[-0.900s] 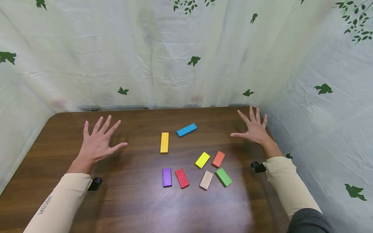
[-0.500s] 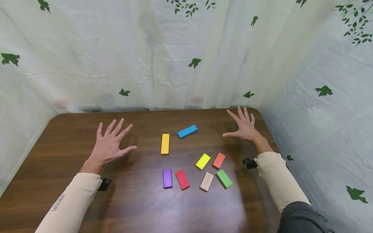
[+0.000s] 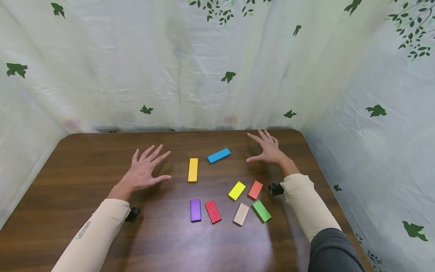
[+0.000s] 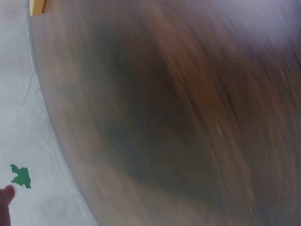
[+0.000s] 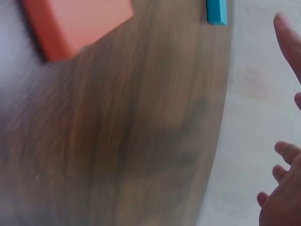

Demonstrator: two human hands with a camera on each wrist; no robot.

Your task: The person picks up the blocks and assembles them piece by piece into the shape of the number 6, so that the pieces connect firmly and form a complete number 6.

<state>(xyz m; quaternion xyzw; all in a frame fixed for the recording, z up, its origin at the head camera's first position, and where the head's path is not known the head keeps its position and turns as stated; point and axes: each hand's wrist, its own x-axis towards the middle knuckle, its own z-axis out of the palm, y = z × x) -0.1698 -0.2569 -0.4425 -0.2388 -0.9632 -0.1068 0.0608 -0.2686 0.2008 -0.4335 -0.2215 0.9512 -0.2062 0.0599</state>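
Both the amber block and the blue block are lying on the far part of the brown surface. My left grip, fingers spread, is hovering left of the amber block; my right grip, thumb and fingers parted, is hovering right of the blue block. Nearer, the purple block and red block are lying side by side, the yellow block, orange block, beige block and green block clustering rightward.

Left hand and right hand outstretched over brown wooden table. Amber block nearest left, blue block nearest right; six other blocks in foreground. Pale leaf-print curtain behind.
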